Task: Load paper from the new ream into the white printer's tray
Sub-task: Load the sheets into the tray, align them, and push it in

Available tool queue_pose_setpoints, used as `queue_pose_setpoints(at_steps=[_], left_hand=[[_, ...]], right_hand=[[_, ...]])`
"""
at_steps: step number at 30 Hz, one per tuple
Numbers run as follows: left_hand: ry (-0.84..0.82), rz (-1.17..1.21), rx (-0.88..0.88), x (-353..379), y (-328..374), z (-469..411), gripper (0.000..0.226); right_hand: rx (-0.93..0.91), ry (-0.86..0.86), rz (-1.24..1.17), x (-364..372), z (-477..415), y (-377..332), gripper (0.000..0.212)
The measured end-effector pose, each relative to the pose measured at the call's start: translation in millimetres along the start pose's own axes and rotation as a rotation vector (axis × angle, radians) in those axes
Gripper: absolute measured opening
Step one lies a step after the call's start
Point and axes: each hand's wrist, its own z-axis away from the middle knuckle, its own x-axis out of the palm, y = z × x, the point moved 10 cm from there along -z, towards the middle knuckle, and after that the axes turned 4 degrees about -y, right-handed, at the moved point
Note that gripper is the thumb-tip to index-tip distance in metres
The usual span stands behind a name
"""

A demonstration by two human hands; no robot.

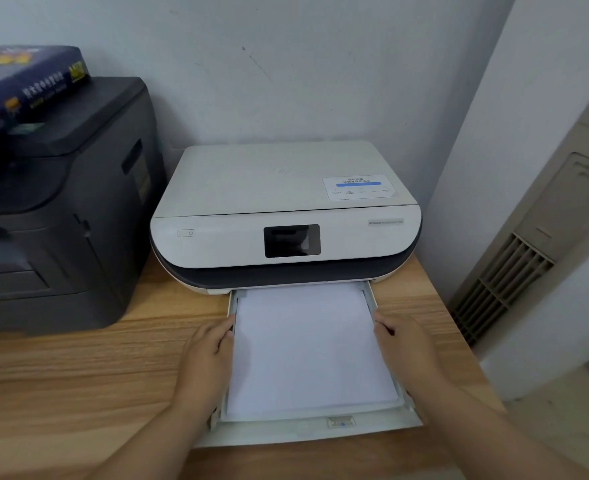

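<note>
The white printer (282, 209) stands on a wooden desk against the wall, its tray (315, 419) pulled out toward me. A stack of white paper (307, 344) lies flat inside the tray. My left hand (206, 358) rests against the tray's left side, fingers curled at the edge of the paper. On the opposite side my right hand (407, 351) presses the tray's right edge in the same way. The dark blue ream (26, 84) lies on top of the black printer at the far left.
A large black printer (54, 209) takes up the left of the desk (78, 375). To the right stands a beige floor air conditioner (535, 258) beside a white wall corner. The desk's right edge runs close to the tray.
</note>
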Motion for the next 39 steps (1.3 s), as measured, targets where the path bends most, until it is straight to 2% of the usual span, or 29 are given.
queue_pose_setpoints(at_steps=[5, 9, 13, 19, 23, 25, 26, 28, 30, 31, 33, 37, 39], left_hand=[[-0.024, 0.073, -0.004, -3, 2, 2, 0.035], [-0.039, 0.083, -0.038, -2, 4, 2, 0.035], [-0.096, 0.063, -0.019, -2, 4, 6, 0.037], [-0.186, 0.034, -0.021, 2, 5, 12, 0.039], [-0.277, -0.038, 0.025, 3, 5, 19, 0.047], [-0.311, -0.019, 0.057, 1, 3, 28, 0.052], [-0.327, -0.024, 0.068, 0, 1, 33, 0.055], [-0.363, -0.074, 0.106, -8, -3, 45, 0.065], [-0.395, -0.143, 0.143, -18, -10, 58, 0.092], [-0.411, -0.205, 0.153, -22, -14, 64, 0.107], [-0.419, -0.393, 0.204, -26, -20, 74, 0.116], [-0.314, -0.62, 0.283, -28, -19, 78, 0.119], [-0.227, -0.667, 0.291, -32, -18, 74, 0.123]], right_hand=[[0.074, -0.111, -0.143, 5, -1, 8, 0.028], [0.066, -0.139, -0.135, 4, 4, 0, 0.025], [0.041, -0.237, -0.103, 2, 8, -6, 0.03], [0.007, -0.25, -0.052, 3, 23, -16, 0.035], [0.024, -0.382, -0.022, 1, 36, -17, 0.038], [0.032, -0.392, -0.005, -7, 47, -11, 0.038], [0.032, -0.398, 0.045, -11, 52, -3, 0.045], [-0.011, -0.446, 0.16, -13, 67, 6, 0.073], [-0.092, -0.516, 0.22, -8, 81, 9, 0.106], [-0.125, -0.546, 0.253, -6, 87, 10, 0.111], [-0.171, -0.554, 0.371, -4, 99, 10, 0.107], [-0.209, -0.303, 0.62, -16, 98, 14, 0.118], [-0.16, -0.263, 0.641, -14, 93, 21, 0.122]])
